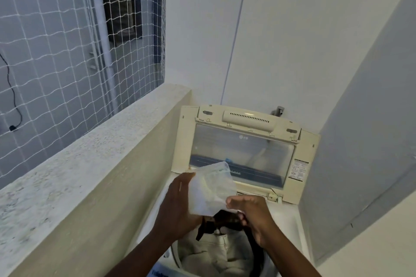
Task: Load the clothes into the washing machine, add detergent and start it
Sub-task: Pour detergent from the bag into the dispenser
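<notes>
A cream top-loading washing machine (290, 220) stands in the corner with its glass lid (243, 155) raised upright. Beige and dark clothes (213, 252) lie in the drum. Above the drum I hold a translucent white plastic pouch (210, 189). My left hand (180, 207) grips the pouch's left side. My right hand (252, 213) pinches its lower right corner with curled fingers. What the pouch contains cannot be made out.
A speckled concrete parapet (90, 164) runs along the left of the machine, with white safety netting (56, 51) above it. White walls close in behind and to the right. A metal tap (279, 110) sticks out of the wall behind the lid.
</notes>
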